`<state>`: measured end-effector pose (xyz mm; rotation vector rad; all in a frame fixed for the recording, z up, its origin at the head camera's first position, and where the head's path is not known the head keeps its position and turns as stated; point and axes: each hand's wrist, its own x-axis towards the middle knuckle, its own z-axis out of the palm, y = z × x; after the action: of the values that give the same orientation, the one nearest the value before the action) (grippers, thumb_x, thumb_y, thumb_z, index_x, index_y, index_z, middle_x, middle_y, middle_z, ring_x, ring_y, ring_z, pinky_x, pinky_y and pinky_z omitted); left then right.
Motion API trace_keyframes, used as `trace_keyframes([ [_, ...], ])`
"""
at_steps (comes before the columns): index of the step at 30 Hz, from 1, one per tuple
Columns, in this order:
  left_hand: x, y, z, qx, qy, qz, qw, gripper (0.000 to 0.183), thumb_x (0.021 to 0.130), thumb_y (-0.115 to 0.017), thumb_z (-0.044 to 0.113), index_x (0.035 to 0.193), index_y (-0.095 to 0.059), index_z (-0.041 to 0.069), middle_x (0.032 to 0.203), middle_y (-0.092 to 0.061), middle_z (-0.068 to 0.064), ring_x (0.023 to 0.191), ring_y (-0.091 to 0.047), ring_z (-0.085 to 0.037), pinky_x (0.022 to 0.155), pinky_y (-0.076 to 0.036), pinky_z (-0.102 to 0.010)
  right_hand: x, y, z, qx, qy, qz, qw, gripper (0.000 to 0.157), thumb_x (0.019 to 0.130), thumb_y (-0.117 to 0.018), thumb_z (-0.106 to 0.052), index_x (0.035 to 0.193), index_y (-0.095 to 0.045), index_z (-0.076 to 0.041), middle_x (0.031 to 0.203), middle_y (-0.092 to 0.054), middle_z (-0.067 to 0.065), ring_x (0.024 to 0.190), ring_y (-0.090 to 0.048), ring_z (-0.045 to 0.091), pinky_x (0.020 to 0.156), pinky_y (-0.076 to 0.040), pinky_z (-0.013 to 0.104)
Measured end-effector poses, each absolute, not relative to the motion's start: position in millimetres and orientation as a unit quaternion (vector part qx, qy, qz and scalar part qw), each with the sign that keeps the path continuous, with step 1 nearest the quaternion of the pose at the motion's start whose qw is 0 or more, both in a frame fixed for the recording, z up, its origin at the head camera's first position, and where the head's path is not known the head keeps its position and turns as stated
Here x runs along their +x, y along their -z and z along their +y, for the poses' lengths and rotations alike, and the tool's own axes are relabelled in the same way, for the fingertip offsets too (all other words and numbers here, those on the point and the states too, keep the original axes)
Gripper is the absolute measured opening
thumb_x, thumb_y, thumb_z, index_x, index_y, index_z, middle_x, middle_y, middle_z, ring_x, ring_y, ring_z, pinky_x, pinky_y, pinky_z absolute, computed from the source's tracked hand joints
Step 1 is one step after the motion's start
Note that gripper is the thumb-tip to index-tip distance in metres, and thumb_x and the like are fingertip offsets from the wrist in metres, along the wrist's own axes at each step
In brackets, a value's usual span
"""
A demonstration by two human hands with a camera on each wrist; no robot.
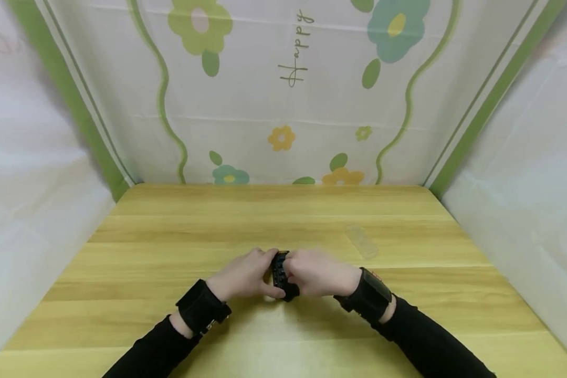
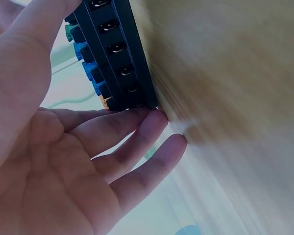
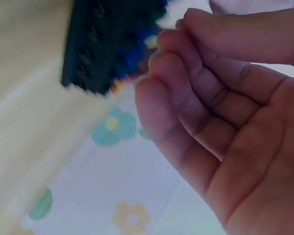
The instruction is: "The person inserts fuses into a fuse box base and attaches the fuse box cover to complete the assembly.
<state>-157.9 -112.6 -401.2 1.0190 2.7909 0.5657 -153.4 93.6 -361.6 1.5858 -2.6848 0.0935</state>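
Observation:
A black terminal block (image 1: 278,274) stands on the table between the two hands, with a row of slots holding metal along its side (image 2: 116,47) in the left wrist view. Small blue, green and orange pieces line its other side. My left hand (image 1: 247,274) grips the block, thumb at the near end and fingers at the far end. Over its right side is my right hand (image 1: 317,273), fingers curled and thumb close to the index finger. In the right wrist view those fingertips (image 3: 166,54) are right beside the coloured pieces; I cannot tell what they pinch.
A clear plastic strip (image 1: 361,241) lies on the wooden table (image 1: 217,220), beyond the right hand. Flower-printed cloth (image 1: 331,105) rises at the back edge, and white cloth hangs at both sides. Each wrist wears a black band (image 1: 369,296).

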Motion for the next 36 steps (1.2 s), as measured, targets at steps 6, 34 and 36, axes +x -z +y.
trace_keyframes([
  [6, -157.1, 397.9, -110.6, 0.333, -0.175, 0.925, 0.057, 0.086, 0.074, -0.072, 0.059, 0.134, -0.047, 0.003, 0.098, -0.057, -0.003, 0.082, -0.05, -0.015, 0.064, -0.042, -0.027, -165.1, 343.1, 117.4, 0.502, -0.096, -0.858, 0.045, 0.009, 0.086, -0.066, -0.009, 0.081, -0.062, -0.016, 0.078, -0.054, -0.007, 0.067, -0.051, 0.007, 0.06, -0.042, 0.019],
  [34, -154.0, 399.6, -111.0, 0.324, -0.156, 0.931, 0.063, 0.097, 0.076, -0.069, 0.061, 0.143, -0.037, -0.003, 0.122, -0.056, -0.018, 0.109, -0.054, -0.027, 0.083, -0.047, -0.035, -243.2, 369.8, 269.6, 0.324, -0.193, -0.918, -0.124, 0.114, 0.055, -0.09, -0.022, 0.149, -0.028, -0.004, 0.149, -0.028, 0.017, 0.134, -0.026, 0.039, 0.102, -0.027, 0.052],
  [36, -153.9, 398.9, -110.6, 0.324, -0.155, 0.931, 0.064, 0.098, 0.076, -0.069, 0.061, 0.143, -0.037, -0.002, 0.122, -0.056, -0.018, 0.109, -0.054, -0.027, 0.083, -0.047, -0.035, -247.6, 374.6, 276.6, 0.316, -0.194, -0.92, -0.128, 0.114, 0.055, -0.09, -0.022, 0.148, -0.028, -0.003, 0.149, -0.028, 0.018, 0.134, -0.026, 0.039, 0.103, -0.026, 0.052],
])
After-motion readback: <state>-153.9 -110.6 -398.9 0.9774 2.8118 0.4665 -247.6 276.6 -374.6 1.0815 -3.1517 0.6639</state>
